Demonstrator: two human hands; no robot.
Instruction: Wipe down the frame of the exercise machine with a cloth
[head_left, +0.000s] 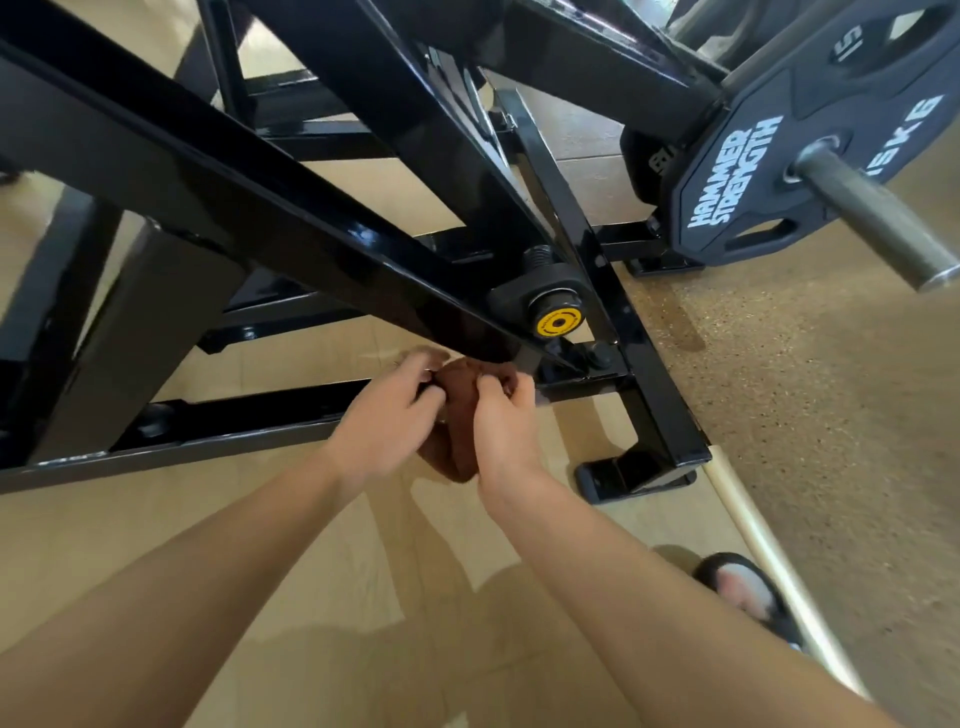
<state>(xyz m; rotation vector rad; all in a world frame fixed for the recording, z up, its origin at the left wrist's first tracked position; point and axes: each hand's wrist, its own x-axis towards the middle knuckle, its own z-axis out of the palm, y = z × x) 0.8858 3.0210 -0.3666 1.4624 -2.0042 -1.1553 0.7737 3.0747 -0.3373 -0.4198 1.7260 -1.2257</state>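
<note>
While both hands, left hand (387, 410) & right hand (506, 415), pinch the brown cloth (460, 395) together at frame centre, the black frame beam (260, 208) runs diagonally upper-left, its low end just above, equally near both.

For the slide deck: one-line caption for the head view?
Both hands, left hand and right hand, grip a brown cloth beside the black machine frame.
</note>
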